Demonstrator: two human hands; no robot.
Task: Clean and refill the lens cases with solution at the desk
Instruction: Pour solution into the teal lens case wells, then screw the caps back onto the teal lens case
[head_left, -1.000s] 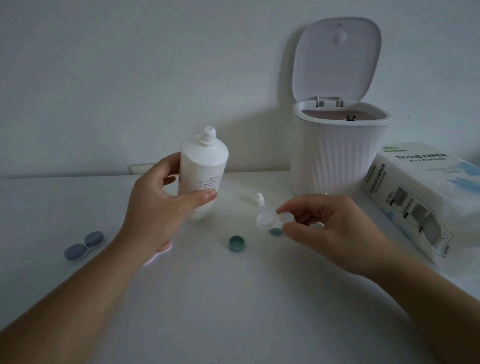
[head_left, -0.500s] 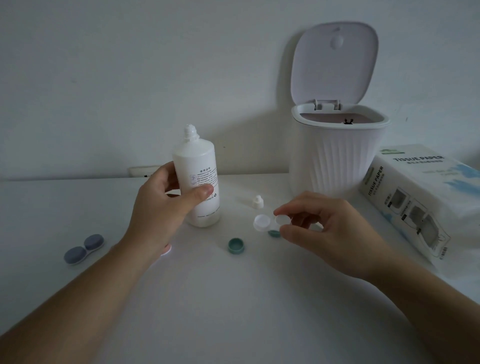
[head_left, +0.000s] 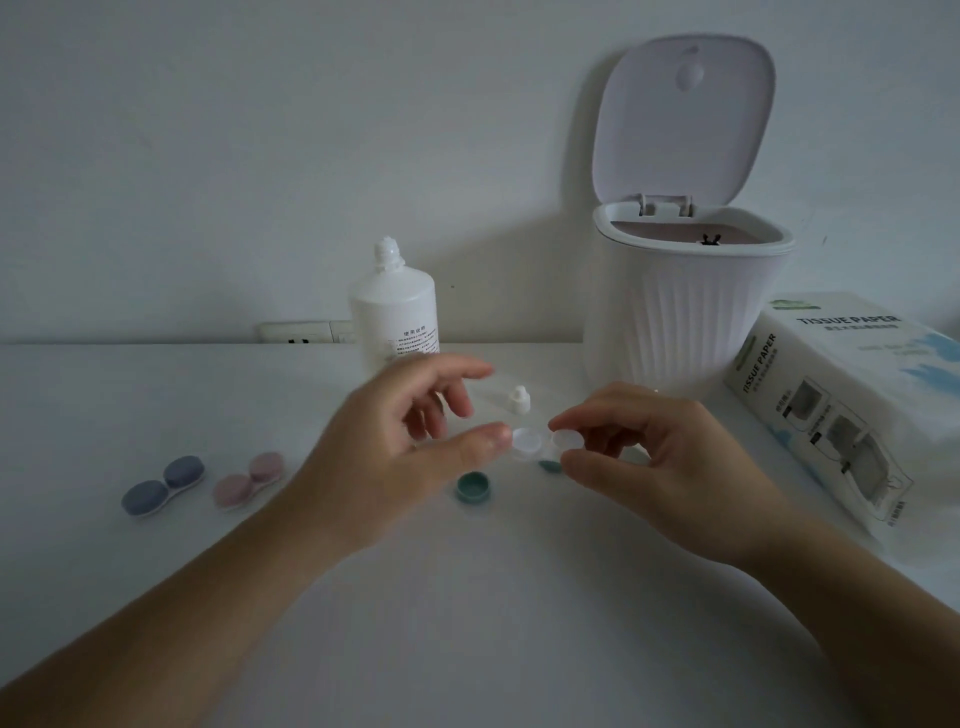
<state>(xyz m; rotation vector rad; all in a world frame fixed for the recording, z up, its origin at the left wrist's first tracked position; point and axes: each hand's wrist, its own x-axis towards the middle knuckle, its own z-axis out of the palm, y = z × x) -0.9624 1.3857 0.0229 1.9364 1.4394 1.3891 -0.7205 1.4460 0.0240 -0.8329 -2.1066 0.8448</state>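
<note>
Fingers of the right hand (head_left: 670, 467) pinch a clear, uncapped plastic lens case (head_left: 540, 443) at centre frame, while the left hand (head_left: 405, 447), fingers relaxed, reaches towards it, holding nothing. Kept level, the wells should stay full until the teal screw cap (head_left: 473, 487) lying below goes on.

Three lens cases (head_left: 540, 446) (two capped)

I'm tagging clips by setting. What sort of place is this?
Probably a home desk against a plain wall: a small lidded bin, a tissue paper pack, a wall socket at desk level, and lens cases laid out.
</note>
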